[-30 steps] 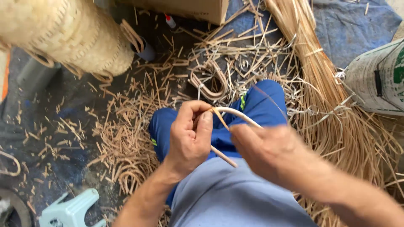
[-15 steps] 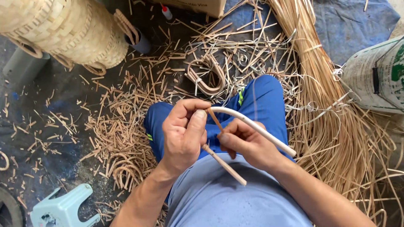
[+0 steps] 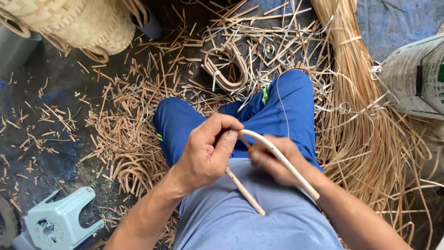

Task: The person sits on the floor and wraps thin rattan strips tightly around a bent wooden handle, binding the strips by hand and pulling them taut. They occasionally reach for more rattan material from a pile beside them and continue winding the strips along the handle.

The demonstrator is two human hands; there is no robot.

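The floor is dark and strewn with short cane offcuts. A big bundle of long rattan strips runs down the right side, next to a white woven sack. At top left stands a pale woven basket with looped handles. A small mint-green plastic stool sits at bottom left. Between the blue-trousered knees lies a cluster of bent cane loops on the floor.

Over the lap, both hands work one rattan cane that is bent into a tight hairpin curve. The left hand has its grip closed round the bend, thumb pressed along the top. The right hand is closed too, pinching the cane just beside the bend; its fingers are mostly hidden beneath the upper leg of the cane. One leg runs toward the right forearm, the other slants down across the grey shirt.

To bend well here, I judge that the thumbs should stay close to the curve so that the pressure spreads and the fibres do not kink or split. Slow, even force seems better than a jerk, with both legs kept in one plane.
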